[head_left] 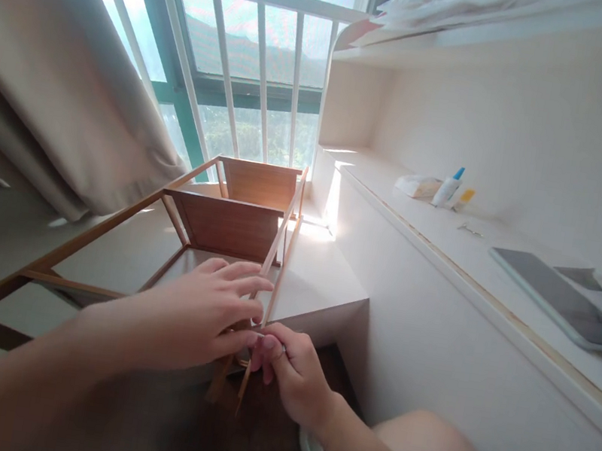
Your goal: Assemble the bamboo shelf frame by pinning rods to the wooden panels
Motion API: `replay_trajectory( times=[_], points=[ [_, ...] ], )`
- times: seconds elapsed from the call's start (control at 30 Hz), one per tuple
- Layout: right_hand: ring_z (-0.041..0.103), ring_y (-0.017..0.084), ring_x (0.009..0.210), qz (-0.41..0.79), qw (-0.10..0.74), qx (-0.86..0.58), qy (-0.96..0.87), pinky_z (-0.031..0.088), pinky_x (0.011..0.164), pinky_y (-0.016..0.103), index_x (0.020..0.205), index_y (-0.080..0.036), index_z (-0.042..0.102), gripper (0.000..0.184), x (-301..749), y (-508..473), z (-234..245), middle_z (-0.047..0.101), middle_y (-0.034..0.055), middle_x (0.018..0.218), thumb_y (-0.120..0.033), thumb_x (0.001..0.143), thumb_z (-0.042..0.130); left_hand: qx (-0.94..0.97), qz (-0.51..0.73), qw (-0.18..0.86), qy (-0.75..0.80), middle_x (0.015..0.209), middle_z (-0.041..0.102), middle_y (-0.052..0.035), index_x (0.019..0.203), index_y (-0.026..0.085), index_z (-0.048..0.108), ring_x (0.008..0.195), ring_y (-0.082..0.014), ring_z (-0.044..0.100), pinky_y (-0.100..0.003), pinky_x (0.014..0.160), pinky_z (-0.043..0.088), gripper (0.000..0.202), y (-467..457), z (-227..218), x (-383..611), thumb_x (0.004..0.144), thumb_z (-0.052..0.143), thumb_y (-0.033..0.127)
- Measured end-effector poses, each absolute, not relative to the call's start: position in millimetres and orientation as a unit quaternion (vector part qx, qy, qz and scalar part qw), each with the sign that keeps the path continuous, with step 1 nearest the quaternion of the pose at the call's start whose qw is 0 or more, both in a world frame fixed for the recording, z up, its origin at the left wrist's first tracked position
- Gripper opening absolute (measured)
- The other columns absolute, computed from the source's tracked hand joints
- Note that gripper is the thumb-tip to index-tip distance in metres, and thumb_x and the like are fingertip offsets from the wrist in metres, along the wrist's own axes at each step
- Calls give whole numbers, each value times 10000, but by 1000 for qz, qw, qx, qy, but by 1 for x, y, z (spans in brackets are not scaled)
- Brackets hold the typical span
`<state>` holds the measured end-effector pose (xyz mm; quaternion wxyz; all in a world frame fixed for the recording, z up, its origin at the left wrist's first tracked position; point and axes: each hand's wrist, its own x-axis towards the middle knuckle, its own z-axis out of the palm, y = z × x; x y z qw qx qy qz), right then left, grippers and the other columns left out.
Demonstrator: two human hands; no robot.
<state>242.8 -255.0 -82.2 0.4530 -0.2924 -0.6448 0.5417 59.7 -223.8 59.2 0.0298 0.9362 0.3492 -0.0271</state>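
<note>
A brown wooden rack frame [221,224] with slatted side rails and flat panels lies on its side ahead of me. My left hand [223,301] is over its near right end, palm down, fingers stretched and apart across the narrow rails [280,253]. The left thumb points at my right fingertips, which it meets or nearly meets. My right hand [290,368] is closed in a pinch beside the rail's near end. A thin pale sliver shows between the hands, too small to name. What the right fingers hold is mostly hidden.
To the right runs a white ledge [447,241] with a tablet [564,298], a small white bottle with a blue cap [447,190], a yellow-capped tube [463,199] and a white packet [418,186]. A curtain [61,81] hangs left; a white railing [259,59] fronts the window.
</note>
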Motion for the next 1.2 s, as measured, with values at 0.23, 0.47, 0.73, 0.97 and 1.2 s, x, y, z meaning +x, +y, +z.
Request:
replay_trajectory(
  times=[0.23, 0.47, 0.73, 0.97, 1.2],
  points=[
    [499, 95, 497, 570, 465, -281, -616, 386, 478, 212, 838, -165, 599, 395, 238, -258, -86, 618, 11, 665, -468, 1020, 423, 891, 79, 72, 440, 1439, 530, 3, 846, 238, 605, 1379, -237, 409, -447, 1076, 409, 189, -249, 21, 60, 920, 431, 228],
    [488, 101, 487, 564, 461, -304, -614, 378, 472, 219, 816, -172, 589, 421, 239, -253, -88, 597, 1, 628, -494, 1020, 408, 872, 151, 120, 451, 1346, 582, -9, 816, 227, 539, 1273, -202, 498, -372, 1034, 443, 120, -242, 13, 63, 853, 452, 154],
    [492, 109, 535, 502, 407, -317, -695, 384, 549, 232, 683, -182, 523, 488, 253, -244, -75, 543, -15, 580, -493, 1030, 378, 875, 162, 110, 443, 1286, 600, -30, 823, 219, 505, 1194, -217, 533, -372, 998, 440, 88, -243, 14, 65, 841, 469, 141],
    [487, 114, 554, 450, 395, -341, -725, 362, 578, 245, 659, -187, 507, 511, 254, -245, -71, 533, -17, 579, -501, 1033, 356, 883, 139, 99, 436, 1242, 611, -52, 796, 209, 494, 1093, -226, 584, -367, 921, 472, 79, -241, 19, 64, 834, 480, 141],
    [493, 117, 548, 441, 378, -335, -742, 368, 584, 248, 640, -190, 509, 536, 251, -239, -68, 531, -14, 576, -516, 1031, 341, 891, 137, 105, 420, 1227, 618, -53, 839, 216, 505, 1105, -222, 574, -363, 928, 468, 85, -242, 21, 63, 897, 457, 176]
  ],
)
